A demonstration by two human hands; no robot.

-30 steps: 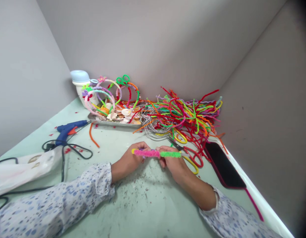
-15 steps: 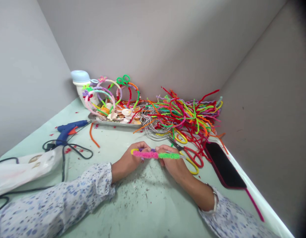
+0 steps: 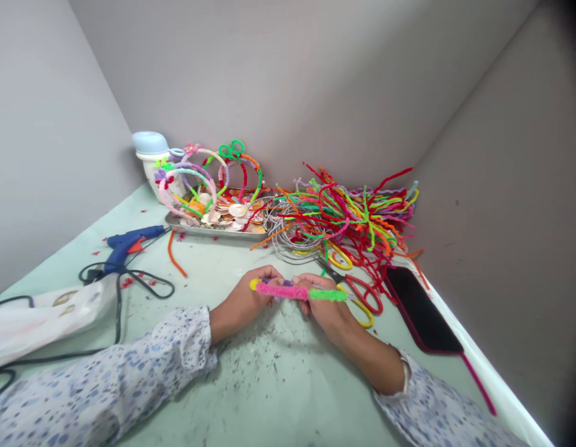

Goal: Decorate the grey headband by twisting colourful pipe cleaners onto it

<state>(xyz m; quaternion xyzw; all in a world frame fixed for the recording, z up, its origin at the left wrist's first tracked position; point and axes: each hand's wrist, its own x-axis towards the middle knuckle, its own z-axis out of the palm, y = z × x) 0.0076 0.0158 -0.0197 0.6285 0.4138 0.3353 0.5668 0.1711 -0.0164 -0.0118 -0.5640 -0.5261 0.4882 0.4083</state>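
Between my two hands is a headband [image 3: 285,291] wrapped in fuzzy pipe cleaner, seen nearly edge-on. Yellow, pink and green sections run along its near side, and some purple shows behind. My left hand [image 3: 253,297] is closed, its fingers pinching the band's far, purple part. From the other side, my right hand [image 3: 325,307] grips the same part with thumb and fingers, its fingertips partly hidden by the pink and green stretch. Just beyond my right hand lie scissors with red handles [image 3: 366,294] and yellow-handled scissors [image 3: 361,313], partly covered.
A metal tray [image 3: 217,232] with shells and several finished headbands [image 3: 208,180] stands at the back, beside a white bottle [image 3: 158,171]. Pipe cleaners [image 3: 353,217] and wire [image 3: 288,239] heap to its right. A glue gun [image 3: 124,245] with cord, plastic bag [image 3: 54,316] and phone [image 3: 422,310] flank me.
The headband's near side has shifted slightly right, its green end passing farther across my right hand. Both hands stay almost in place, still gripping it.
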